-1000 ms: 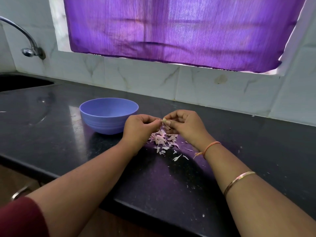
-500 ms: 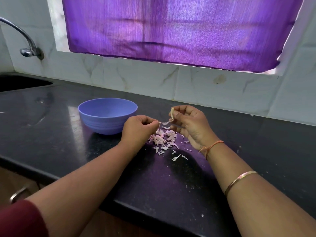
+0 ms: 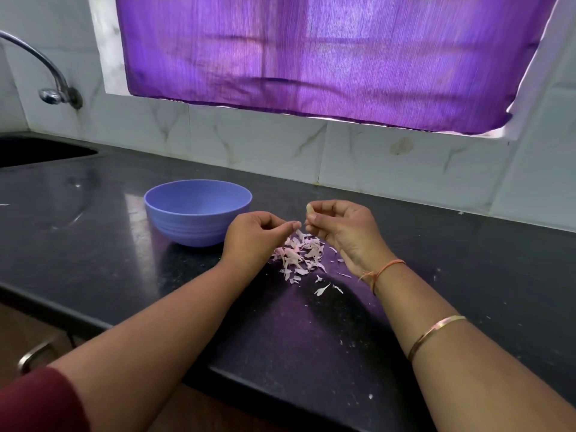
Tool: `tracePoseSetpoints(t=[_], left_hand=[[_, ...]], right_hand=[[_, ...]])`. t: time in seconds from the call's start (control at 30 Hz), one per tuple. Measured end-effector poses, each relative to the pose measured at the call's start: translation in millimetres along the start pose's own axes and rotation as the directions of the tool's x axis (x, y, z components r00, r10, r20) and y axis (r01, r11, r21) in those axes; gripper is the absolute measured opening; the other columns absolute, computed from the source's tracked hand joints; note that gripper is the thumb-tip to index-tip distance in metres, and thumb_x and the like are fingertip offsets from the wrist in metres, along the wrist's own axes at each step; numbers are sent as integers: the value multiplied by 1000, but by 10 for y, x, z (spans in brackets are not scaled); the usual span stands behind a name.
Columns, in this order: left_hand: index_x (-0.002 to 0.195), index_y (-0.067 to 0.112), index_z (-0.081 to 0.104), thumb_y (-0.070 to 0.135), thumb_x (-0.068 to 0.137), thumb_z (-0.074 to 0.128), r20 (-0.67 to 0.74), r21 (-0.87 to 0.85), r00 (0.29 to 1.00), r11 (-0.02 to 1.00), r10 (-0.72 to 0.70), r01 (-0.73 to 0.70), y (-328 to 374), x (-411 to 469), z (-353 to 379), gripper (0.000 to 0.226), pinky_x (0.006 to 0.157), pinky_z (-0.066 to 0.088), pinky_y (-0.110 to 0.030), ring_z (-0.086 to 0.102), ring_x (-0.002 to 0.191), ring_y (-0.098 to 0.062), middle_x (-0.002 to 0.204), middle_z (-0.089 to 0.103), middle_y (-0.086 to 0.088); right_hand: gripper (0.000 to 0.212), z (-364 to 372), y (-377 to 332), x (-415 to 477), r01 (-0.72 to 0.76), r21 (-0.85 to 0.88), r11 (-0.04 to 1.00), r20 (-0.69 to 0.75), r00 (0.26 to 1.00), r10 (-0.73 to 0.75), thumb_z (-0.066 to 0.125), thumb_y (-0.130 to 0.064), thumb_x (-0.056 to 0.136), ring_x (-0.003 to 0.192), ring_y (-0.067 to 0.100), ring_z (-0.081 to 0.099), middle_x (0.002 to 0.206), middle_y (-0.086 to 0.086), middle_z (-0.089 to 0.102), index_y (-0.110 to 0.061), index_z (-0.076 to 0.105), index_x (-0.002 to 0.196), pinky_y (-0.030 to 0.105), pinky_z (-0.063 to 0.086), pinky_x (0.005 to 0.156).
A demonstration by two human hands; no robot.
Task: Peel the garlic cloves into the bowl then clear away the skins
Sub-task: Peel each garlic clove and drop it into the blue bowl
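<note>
Clove (image 3: 309,209) pinched in right hand (image 3: 343,232) just right of the bowl (image 3: 174,210), over the skins (image 3: 299,252), likely so scraps drop there; left hand (image 3: 252,235) presses fingertips together, whether on skin I cannot tell.

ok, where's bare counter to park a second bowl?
Free: counter between sink and bowl; the stretch right of the right hand up to the wall tiles. Crowded: skin pile between left hand and right hand, right of the bowl, stray flakes toward the front edge.
</note>
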State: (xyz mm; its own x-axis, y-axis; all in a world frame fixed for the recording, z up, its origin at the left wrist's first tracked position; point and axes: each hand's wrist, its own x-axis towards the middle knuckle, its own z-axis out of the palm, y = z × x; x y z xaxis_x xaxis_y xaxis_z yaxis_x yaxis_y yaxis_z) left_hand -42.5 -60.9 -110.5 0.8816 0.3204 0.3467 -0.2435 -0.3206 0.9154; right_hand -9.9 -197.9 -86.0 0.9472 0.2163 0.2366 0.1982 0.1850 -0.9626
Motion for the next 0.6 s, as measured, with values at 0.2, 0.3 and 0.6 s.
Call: tracePoseSetpoints(t=[0.2, 0.3, 0.6], left_hand=[[86, 12, 72, 8, 80, 71, 27, -70, 998, 996, 50, -48, 34, -25, -3, 7, 69, 54, -20, 60, 61, 0, 76, 70, -1], [95, 10, 72, 9, 83, 68, 24, -109, 998, 992, 64, -61, 53, -45, -6, 13, 63, 52, -11, 60, 57, 5, 75, 69, 2], [93, 10, 75, 14, 83, 69, 26, -74, 995, 993, 91, -89, 40, -41, -2, 12, 61, 50, -12, 60, 58, 3, 66, 69, 6]], right_hand=[[22, -17, 28, 5, 46, -141, 989, 54, 998, -39, 66, 13, 75, 62, 9, 64, 74, 6, 66, -6, 63, 86, 21, 57, 64], [22, -24, 23, -5, 82, -212, 974, 59, 996, -71, 67, 15, 73, 66, 12, 63, 73, 7, 65, -6, 64, 80, 20, 56, 65], [20, -37, 2, -7, 123, -330, 936, 55, 992, -111, 68, 13, 72, 73, 15, 65, 78, 8, 67, 0, 67, 87, 21, 57, 72]])
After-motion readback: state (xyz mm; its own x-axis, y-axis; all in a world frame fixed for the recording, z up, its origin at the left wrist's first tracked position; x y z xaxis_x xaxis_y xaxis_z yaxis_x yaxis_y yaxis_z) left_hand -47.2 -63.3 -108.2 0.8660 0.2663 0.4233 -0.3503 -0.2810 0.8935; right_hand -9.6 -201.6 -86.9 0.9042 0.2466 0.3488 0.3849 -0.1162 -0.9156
